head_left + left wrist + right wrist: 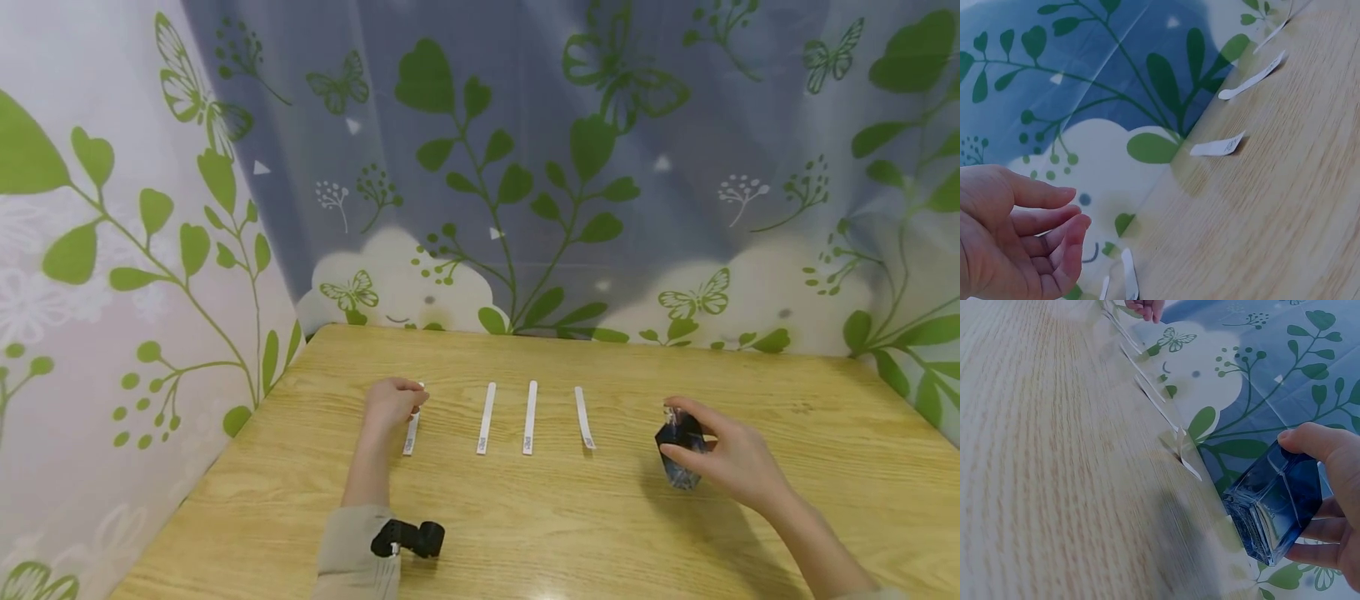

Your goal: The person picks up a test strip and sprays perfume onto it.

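Note:
My right hand (731, 458) grips a dark blue, faceted glass perfume bottle (1275, 503) over the right side of the table, thumb on one side and fingers on the other. Its silvery neck shows at the top in the head view. Over the leftmost white paper strip (412, 435) is my left hand (393, 404), covering part of that strip. The left wrist view shows the left fingers (1054, 250) loosely bent, with nothing between them and the thumb. Farther right lie more strips: one paper strip (487, 419), a middle strip (530, 419) and a right strip (583, 417) with a lifted printed end.
All of this is on a light wood-grain table (480, 517). Behind it hangs a blue curtain (300, 183) with green leaves and butterflies, and a pale patterned curtain (112, 333) borders the left edge. A black camera mount (408, 539) sits on the left sleeve.

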Demonstrator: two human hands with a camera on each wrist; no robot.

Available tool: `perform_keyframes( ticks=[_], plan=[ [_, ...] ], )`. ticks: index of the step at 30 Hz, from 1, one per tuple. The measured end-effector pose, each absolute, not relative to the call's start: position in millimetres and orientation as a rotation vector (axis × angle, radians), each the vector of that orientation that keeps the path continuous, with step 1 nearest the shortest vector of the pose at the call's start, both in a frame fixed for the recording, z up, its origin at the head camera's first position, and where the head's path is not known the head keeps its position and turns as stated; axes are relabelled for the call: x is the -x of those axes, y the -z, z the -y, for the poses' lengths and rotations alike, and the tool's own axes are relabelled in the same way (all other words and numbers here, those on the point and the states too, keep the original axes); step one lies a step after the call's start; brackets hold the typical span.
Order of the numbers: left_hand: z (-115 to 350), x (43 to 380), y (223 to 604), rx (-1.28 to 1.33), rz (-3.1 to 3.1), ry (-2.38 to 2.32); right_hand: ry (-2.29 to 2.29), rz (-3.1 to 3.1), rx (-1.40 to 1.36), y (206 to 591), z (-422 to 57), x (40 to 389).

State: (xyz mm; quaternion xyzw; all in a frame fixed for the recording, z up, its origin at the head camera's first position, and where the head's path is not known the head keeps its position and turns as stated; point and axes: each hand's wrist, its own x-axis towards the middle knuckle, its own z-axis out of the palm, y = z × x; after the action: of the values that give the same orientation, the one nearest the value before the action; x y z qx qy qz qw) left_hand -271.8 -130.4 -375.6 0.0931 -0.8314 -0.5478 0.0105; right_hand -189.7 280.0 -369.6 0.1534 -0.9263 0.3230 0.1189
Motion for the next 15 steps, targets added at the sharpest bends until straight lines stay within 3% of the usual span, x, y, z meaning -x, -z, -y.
perform_keyframes(
  ticks=[15],
  plan=[
    [88.4,285.9,375.9,-0.038,2.749,1.613,-0.926,2.674,-0.462,367.9,-280.1,188.0]
  ],
)
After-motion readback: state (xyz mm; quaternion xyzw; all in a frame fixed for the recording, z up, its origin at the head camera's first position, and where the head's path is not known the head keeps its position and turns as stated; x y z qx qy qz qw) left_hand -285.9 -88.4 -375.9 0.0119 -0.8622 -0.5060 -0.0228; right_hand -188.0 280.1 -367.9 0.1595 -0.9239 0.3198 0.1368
